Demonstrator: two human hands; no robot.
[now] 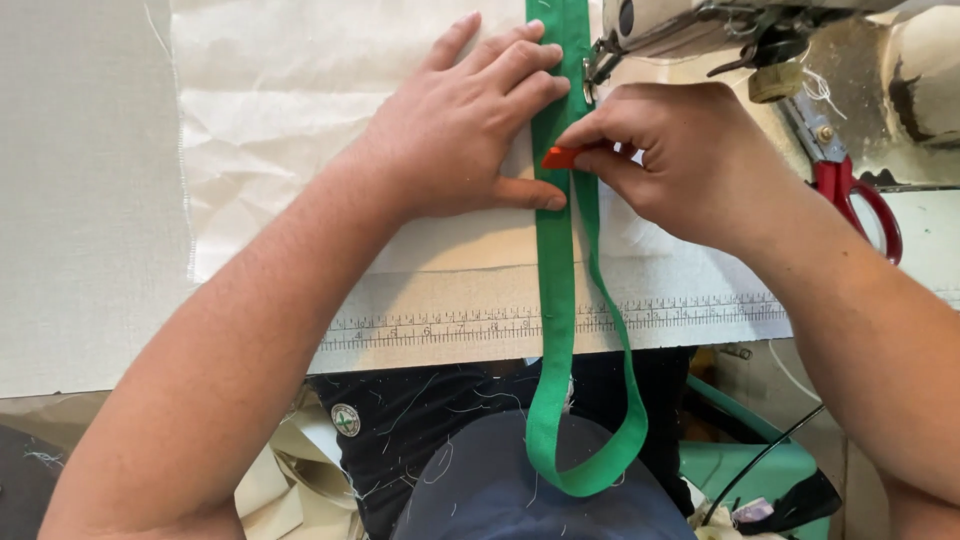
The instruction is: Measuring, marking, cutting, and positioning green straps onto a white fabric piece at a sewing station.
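Down at the bottom of my view, closest to me, the green strap hangs off the tabletop edge and loops back up over a dark lap. From there it runs straight up across the cream fabric toward the sewing machine at the top. My left hand is laid flat on the fabric, fingers spread and straight, fingertips and thumb touching the left edge of the strap, gripping nothing. My right hand sits just on the other side, fingers curled and pinched on a small orange clip right against the strap, close under the machine's presser foot. Along the near edge of the tabletop there's a printed ruler strip, and the strap crosses over it. Red-handled scissors lie off to the right beside the machine, partly hidden behind my right wrist. Loose thread bits are stuck all over the dark clothing below.
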